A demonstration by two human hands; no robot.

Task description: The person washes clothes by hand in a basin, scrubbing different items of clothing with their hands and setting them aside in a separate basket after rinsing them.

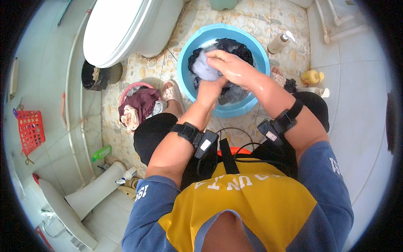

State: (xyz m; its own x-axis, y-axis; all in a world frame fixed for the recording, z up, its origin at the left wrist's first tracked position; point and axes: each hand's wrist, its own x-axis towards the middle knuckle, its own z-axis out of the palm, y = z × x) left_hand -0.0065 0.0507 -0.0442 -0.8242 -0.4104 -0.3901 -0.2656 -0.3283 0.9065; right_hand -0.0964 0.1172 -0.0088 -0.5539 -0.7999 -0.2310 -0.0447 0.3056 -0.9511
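A light lavender cloth (205,67) is bunched between my hands over a round blue plastic basin (183,67). My right hand (231,66) lies across it from the right, wet, with thumb and fingers pressed on the cloth. My left hand (211,87) grips the cloth from below; its fingers are mostly hidden by the cloth and my right hand. Under both hands, dark wet clothes (241,50) lie in sudsy water inside the basin.
Left of the basin, a pink tub (123,98) holds several garments. A white toilet (160,28) stands at upper left. To the right are a pump bottle (278,44) and a yellow bottle (311,77). A pedestal washbasin (99,189) is at lower left. A black cable (248,134) loops between my knees.
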